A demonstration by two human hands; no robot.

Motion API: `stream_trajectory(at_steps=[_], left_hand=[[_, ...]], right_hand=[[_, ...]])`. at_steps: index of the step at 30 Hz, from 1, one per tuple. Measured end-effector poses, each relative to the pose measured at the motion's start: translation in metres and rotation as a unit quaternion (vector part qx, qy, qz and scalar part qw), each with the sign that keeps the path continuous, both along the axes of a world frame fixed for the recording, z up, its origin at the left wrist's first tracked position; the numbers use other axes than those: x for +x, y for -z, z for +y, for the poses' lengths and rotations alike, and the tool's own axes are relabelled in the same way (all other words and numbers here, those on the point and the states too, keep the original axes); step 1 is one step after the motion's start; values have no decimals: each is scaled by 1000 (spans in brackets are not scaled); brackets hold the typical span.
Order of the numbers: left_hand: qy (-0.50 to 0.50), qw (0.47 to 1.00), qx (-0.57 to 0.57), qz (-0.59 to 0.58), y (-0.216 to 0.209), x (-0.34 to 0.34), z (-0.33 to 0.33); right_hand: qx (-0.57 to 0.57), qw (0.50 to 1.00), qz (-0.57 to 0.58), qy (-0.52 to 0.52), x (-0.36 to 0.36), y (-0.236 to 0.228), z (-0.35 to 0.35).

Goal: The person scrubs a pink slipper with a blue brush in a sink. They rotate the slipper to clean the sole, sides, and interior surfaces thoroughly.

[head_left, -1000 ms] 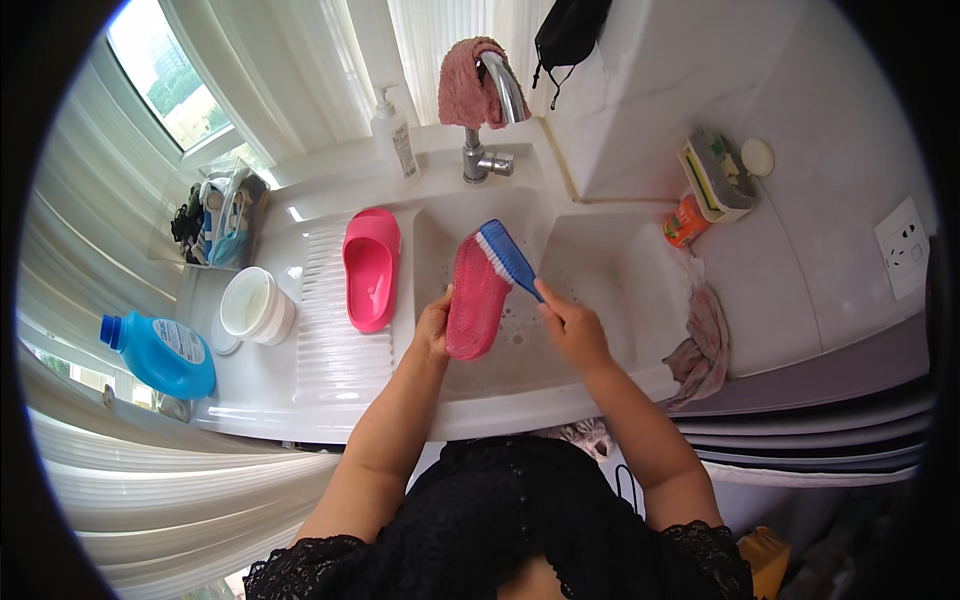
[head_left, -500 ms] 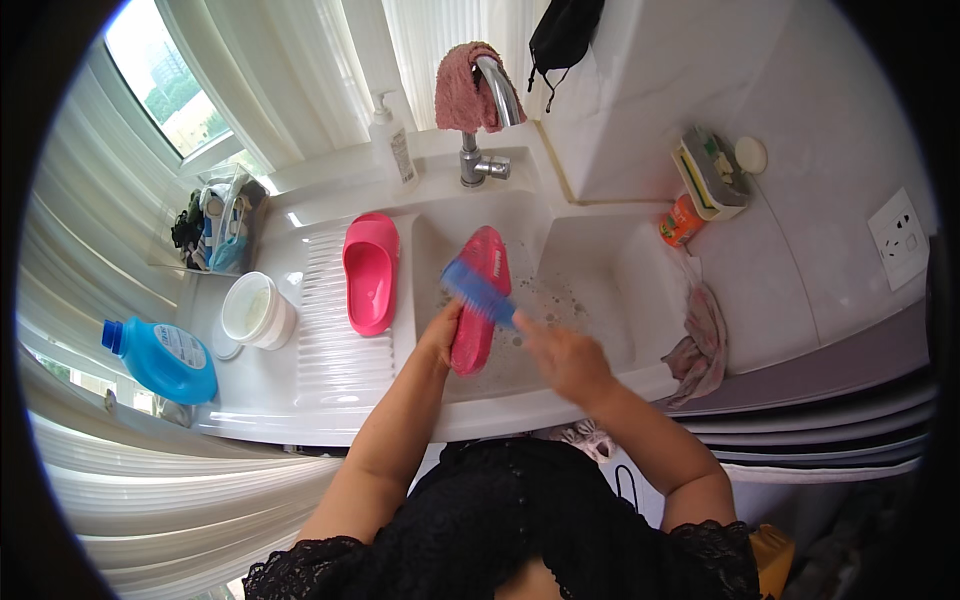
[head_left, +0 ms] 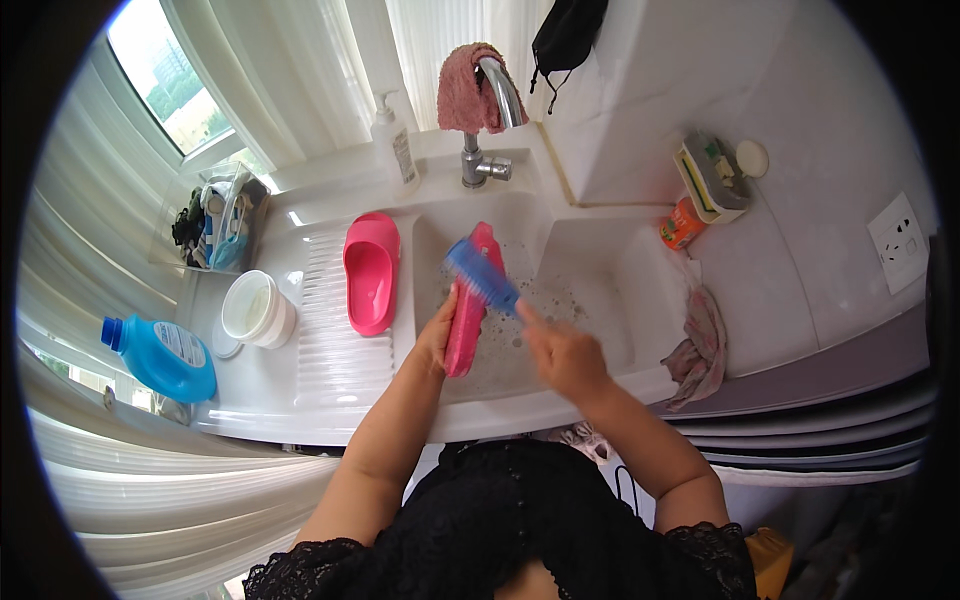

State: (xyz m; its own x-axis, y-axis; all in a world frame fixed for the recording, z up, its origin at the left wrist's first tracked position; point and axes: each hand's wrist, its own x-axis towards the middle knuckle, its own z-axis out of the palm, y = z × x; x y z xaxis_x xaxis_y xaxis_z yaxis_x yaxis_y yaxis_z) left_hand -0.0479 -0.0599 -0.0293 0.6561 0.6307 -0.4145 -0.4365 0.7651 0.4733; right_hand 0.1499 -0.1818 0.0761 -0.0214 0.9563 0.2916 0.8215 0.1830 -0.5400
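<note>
Over the sink basin, my left hand is closed round the lower side of a pink slipper, which is tilted on its edge. My right hand grips the handle end of a blue scrub brush; both are a little blurred. The brush head lies across the upper part of the slipper, and its bristles are against it as far as I can see. A second pink slipper rests on the ribbed drainboard to the left, with no hand on it.
A white tub and a blue detergent bottle stand at the left. Behind are a pump bottle and a tap draped with a reddish cloth. A rag hangs over the right rim, below an orange container.
My left hand has turned the slipper further onto its edge, so it looks narrower. The brush has shifted slightly over its upper part. The other slipper has not moved.
</note>
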Motion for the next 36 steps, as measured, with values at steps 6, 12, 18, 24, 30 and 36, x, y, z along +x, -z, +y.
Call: stream_trajectory(at_steps=[6,12,18,24,30,36], left_hand=[[-4,1000,1,5,-28,12,-11],[-4,995,-30,-90,8,-1,5],[33,991,-53,-122,-15,14,-8],[0,987,-50,-150,21,-2,4],[31,981,-58,-183,-4,11,-5],[-55,992,-75,-80,3,9,1]], right_hand=[[5,997,39,69,32,13,39],[4,999,34,-6,3,5,-17],[16,991,119,61,17,15,30],[2,997,76,5,-8,10,-14],[14,996,76,52,15,15,19],[-25,999,13,-15,-4,5,-36]])
